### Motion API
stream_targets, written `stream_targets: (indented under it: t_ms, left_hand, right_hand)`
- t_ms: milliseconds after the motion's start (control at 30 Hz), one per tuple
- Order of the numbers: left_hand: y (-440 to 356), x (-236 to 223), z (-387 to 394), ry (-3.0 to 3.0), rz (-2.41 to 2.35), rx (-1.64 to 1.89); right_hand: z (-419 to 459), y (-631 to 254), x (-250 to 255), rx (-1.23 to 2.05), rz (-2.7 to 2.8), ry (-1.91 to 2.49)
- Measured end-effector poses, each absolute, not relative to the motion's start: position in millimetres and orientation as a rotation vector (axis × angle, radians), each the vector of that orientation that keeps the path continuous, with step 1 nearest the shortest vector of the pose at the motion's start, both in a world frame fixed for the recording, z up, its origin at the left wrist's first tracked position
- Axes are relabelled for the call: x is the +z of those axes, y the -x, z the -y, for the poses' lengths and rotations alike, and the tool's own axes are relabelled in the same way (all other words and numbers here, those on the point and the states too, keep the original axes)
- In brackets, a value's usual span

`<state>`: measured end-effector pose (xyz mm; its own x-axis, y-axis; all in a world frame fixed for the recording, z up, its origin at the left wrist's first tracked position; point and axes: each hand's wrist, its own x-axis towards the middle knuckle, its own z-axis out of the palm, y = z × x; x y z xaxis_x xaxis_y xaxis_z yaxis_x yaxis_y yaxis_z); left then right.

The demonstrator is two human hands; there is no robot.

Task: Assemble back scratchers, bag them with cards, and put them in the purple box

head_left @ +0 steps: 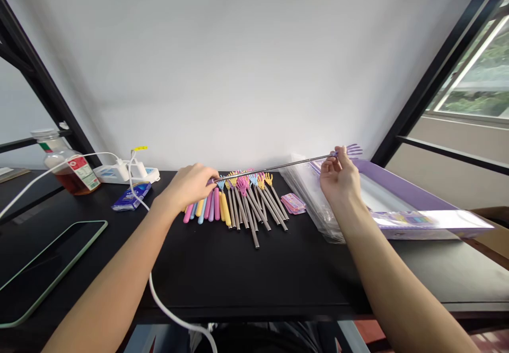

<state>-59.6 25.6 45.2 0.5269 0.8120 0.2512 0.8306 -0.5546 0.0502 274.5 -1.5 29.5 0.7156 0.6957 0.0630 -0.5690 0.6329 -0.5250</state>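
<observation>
My left hand (191, 184) is closed round the handle end of an extended telescopic back scratcher (278, 167). My right hand (338, 175) pinches the same metal rod just below its purple hand-shaped head (353, 150). The rod stretches between both hands above the black table (246, 268). Beneath it lies a pile of several collapsed back scratchers (238, 202) with pink, blue and yellow handles and small coloured heads.
A stack of clear plastic sleeves (318, 204) and a purple box (401, 202) lie at the right, small pink cards (293, 203) beside the pile. At the left are a tablet (43, 268), a bottle (66, 165), a power strip (127, 171), a blue packet (131, 196) and a white cable (167, 308).
</observation>
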Motion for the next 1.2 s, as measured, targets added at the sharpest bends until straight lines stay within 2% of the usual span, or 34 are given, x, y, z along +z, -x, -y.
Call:
stream_targets:
  t_ms: [200,400,500,667,833,933,1100,1200]
  left_hand:
    - [33,33,-20,2.731,1.120,-0.645]
    - [43,43,-22,2.689,1.489,-0.292]
    - [46,48,-22,2.643,1.517,-0.229]
    - [42,40,-24,2.758,1.292,-0.482]
    - [24,25,-23,2.772,1.033,-0.698]
    - [25,26,-23,2.787,1.127,-0.599]
    - [48,46,-25,2.815,1.469,-0.338]
    - [54,51,-27,2.794,1.485,-0.316]
  right_hand:
    - [0,-263,21,0.812,0.406,0.505]
    - [0,-280,25,0.650,0.266,0.553]
    - [1,-285,27,0.633,0.300,0.558]
    - [1,-278,26,0.693,0.378,0.568]
    - [1,-232,14,0.970,0.657,0.665]
    - [-1,-216,9,1.011,0.798,0.684]
    - [-4,-237,13,0.784,0.591,0.706]
    - [-4,-248,17,0.744,0.574,0.705]
